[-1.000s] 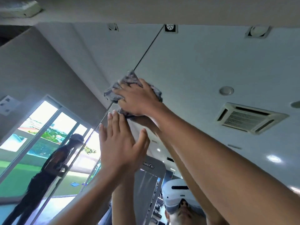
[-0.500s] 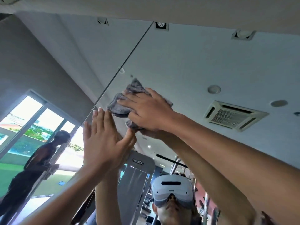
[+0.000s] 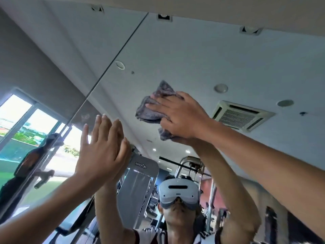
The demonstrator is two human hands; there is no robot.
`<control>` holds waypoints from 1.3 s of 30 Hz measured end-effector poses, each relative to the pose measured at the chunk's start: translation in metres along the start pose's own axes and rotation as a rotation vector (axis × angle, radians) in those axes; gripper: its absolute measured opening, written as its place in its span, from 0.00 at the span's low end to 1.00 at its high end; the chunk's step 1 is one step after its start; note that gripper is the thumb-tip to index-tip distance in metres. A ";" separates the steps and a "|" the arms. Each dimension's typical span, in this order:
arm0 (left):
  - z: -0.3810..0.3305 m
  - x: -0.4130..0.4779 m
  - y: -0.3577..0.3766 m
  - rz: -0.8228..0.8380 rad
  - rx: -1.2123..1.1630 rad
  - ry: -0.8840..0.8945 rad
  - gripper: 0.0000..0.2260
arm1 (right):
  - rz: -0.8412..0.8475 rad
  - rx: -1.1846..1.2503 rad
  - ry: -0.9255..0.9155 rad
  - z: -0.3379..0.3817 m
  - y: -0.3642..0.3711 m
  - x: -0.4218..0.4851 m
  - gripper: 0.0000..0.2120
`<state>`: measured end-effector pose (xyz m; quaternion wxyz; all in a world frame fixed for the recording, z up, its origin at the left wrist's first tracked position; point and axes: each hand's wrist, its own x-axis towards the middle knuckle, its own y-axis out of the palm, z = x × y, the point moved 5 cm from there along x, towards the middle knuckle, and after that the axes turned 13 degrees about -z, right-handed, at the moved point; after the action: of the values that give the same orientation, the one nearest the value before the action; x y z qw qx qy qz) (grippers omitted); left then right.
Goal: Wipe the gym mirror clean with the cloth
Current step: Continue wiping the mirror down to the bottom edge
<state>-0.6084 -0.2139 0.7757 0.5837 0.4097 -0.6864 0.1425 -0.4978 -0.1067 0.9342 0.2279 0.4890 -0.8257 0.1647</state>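
Left grip (image 3: 103,148) is open, fingers straight, palm flat against the mirror (image 3: 193,55), right of the panel seam (image 3: 114,62). Grey cloth (image 3: 151,108) sits bunched on the glass, up and right of it. Right grip (image 3: 182,117) presses the cloth with spread, near-straight fingers.

Bright daylight pours from the windows (image 3: 15,111) at lower left, blown out to white. The mirror (image 3: 193,59) looks evenly and softly lit. Straight lines bow near the edges, and my view's lower left corner is smeared.
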 end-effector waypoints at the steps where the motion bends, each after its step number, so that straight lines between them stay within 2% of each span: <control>1: -0.005 -0.002 -0.002 -0.017 -0.006 0.033 0.28 | -0.029 0.004 0.006 -0.021 -0.007 -0.011 0.31; 2: -0.009 -0.004 -0.003 -0.019 -0.013 0.051 0.28 | -0.093 0.006 0.082 -0.050 -0.015 -0.021 0.32; 4: -0.017 -0.004 -0.004 -0.002 -0.021 0.064 0.28 | -0.208 -0.064 0.372 -0.110 -0.030 -0.039 0.31; 6: -0.029 -0.003 -0.007 0.022 -0.038 0.064 0.31 | -0.198 -0.146 0.642 -0.139 -0.034 -0.052 0.27; 7: -0.035 -0.003 -0.008 0.052 -0.055 0.054 0.33 | -0.183 -0.149 0.697 -0.136 -0.033 -0.055 0.27; 9: -0.046 -0.004 -0.010 0.125 -0.069 0.009 0.38 | -0.127 -0.131 0.632 -0.108 -0.030 -0.066 0.29; 12: -0.072 -0.005 -0.013 0.179 -0.081 0.001 0.41 | 0.051 -0.049 0.245 -0.068 -0.033 -0.110 0.33; 14: -0.099 -0.006 -0.012 0.220 -0.099 0.039 0.41 | 0.113 -0.042 0.112 -0.080 -0.046 -0.145 0.33; 16: -0.131 -0.006 -0.009 0.262 -0.120 0.095 0.41 | 0.107 -0.104 0.181 -0.120 -0.062 -0.166 0.33; 19: -0.178 -0.007 -0.005 0.225 -0.115 0.311 0.36 | 0.080 -0.202 0.499 -0.177 -0.075 -0.171 0.31; 21: -0.208 -0.014 -0.002 0.157 -0.096 0.453 0.30 | 0.023 -0.197 0.664 -0.182 -0.071 -0.161 0.29; 22: -0.220 -0.017 0.000 0.137 -0.096 0.478 0.29 | 0.008 -0.189 0.678 -0.172 -0.067 -0.157 0.28; 24: -0.246 -0.024 0.001 0.145 -0.112 0.457 0.28 | 0.031 -0.168 0.534 -0.146 -0.061 -0.165 0.27; 26: -0.259 -0.024 0.003 0.155 -0.124 0.409 0.28 | 0.078 -0.133 0.265 -0.131 -0.062 -0.191 0.29; 28: -0.272 -0.022 0.002 0.166 -0.137 0.369 0.27 | 0.097 -0.130 0.166 -0.157 -0.079 -0.228 0.32; 30: -0.278 -0.021 0.004 0.157 -0.141 0.325 0.27 | 0.040 -0.210 0.347 -0.219 -0.094 -0.255 0.34; 33: -0.293 -0.021 0.006 0.147 -0.144 0.311 0.27 | -0.061 -0.224 0.916 -0.297 -0.110 -0.278 0.30; 34: -0.298 -0.020 0.006 0.144 -0.148 0.316 0.27 | -0.105 -0.216 1.002 -0.299 -0.108 -0.276 0.28; 36: -0.313 -0.019 0.005 0.145 -0.157 0.335 0.27 | -0.146 -0.227 0.943 -0.282 -0.100 -0.273 0.29; 39: -0.340 -0.020 0.007 0.139 -0.188 0.342 0.28 | -0.100 -0.122 0.511 -0.222 -0.095 -0.296 0.31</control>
<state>-0.3807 0.0274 0.8537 0.7162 0.2748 -0.6142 0.1854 -0.2420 0.1758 0.9665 0.4657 0.4572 -0.7247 0.2211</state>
